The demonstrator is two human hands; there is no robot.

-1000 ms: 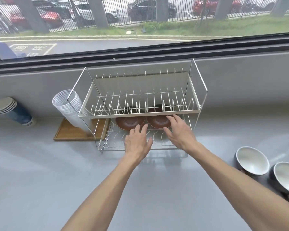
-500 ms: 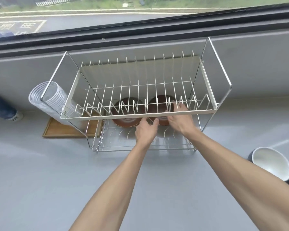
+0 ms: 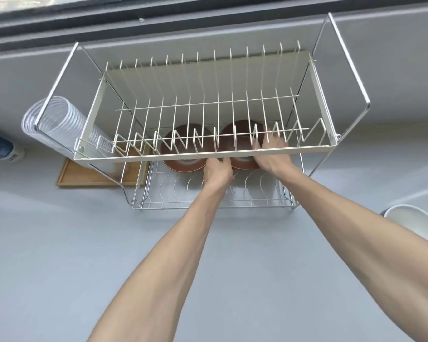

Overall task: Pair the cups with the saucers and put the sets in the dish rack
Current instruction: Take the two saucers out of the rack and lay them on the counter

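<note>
A two-tier wire dish rack [image 3: 208, 155] stands against the wall. Two brown saucers lie side by side on its lower shelf, the left saucer [image 3: 183, 166] and the right saucer [image 3: 242, 138], both partly hidden by the upper tier. Both my hands reach under the upper tier to the right saucer. My left hand [image 3: 218, 170] holds its near left edge, fingertips hidden by the rack's front bar. My right hand [image 3: 272, 155] grips its right side, fingers seen through the wires. No cup shows on the saucers.
A white bowl [image 3: 413, 225] sits at the right edge on the grey counter [image 3: 84, 243]. Left of the rack lie a stack of clear plastic cups [image 3: 57, 124], a wooden tray [image 3: 89, 174] and a blue paper cup stack [image 3: 0, 146].
Both hands have pushed deeper under the upper tier onto the right saucer. The camera has leaned closer and lower, so the second bowl at right has left the view.
</note>
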